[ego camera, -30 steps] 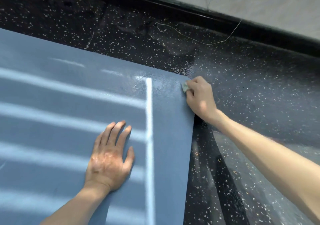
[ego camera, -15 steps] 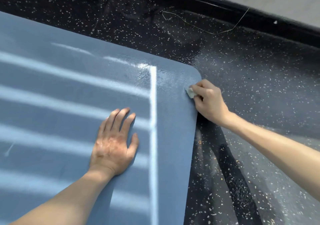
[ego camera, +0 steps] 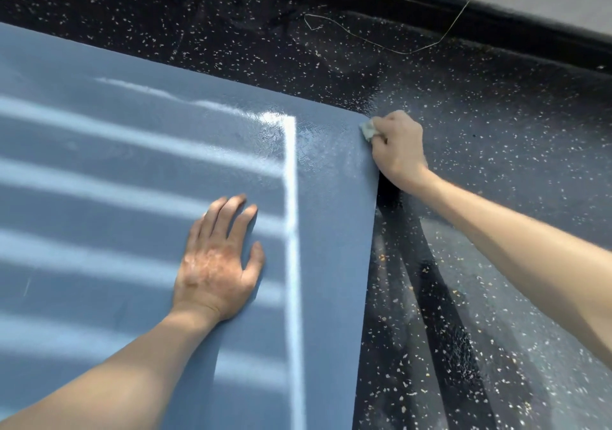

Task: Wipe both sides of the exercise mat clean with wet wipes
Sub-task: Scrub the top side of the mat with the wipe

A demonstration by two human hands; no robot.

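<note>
The wet wipe (ego camera: 367, 130), pinched in the right hand (ego camera: 397, 149), has been moved up the exercise mat's (ego camera: 331, 231) right edge to the far corner, which is now covered.

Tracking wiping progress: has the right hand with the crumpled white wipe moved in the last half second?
Yes. The right hand, gripping the crumpled white wipe, slid along the right edge of the blue exercise mat to its far corner.
</note>
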